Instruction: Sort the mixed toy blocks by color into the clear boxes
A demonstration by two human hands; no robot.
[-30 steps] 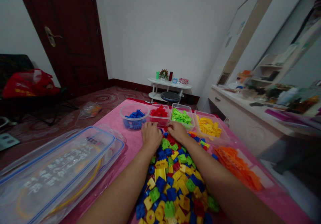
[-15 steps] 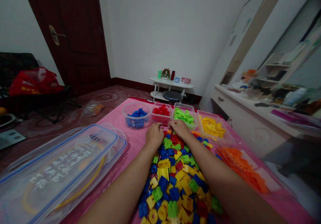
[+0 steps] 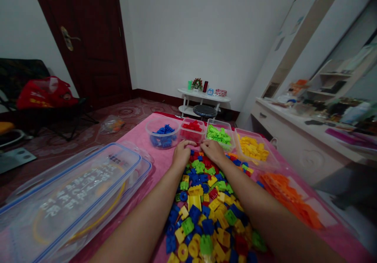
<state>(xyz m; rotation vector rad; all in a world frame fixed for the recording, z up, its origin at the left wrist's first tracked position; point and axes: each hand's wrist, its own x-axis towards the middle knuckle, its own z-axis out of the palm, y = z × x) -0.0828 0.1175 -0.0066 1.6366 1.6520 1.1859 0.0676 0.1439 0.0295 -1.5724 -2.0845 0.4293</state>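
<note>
A heap of mixed plastic blocks (image 3: 207, 212) in red, blue, green and yellow lies on the pink cloth (image 3: 141, 139). My left hand (image 3: 182, 154) and my right hand (image 3: 212, 152) rest palm down on the far end of the heap, fingers curled into the blocks, close together. Just beyond them stand a round tub of blue blocks (image 3: 163, 132), a tub of red blocks (image 3: 192, 129), a tub of green blocks (image 3: 218, 134) and a tub of yellow blocks (image 3: 252, 147). What the fingers hold is hidden.
A large clear box with a blue-rimmed lid (image 3: 70, 200) lies at the left. Orange pieces (image 3: 290, 202) fill a tray at the right. A white dresser (image 3: 297, 137) stands to the right, a small white table (image 3: 203, 98) and a dark door (image 3: 91, 39) behind.
The view has drifted a little, shifting the scene rightward. Both hands stay at the far end of the heap, close together near the red tub.
</note>
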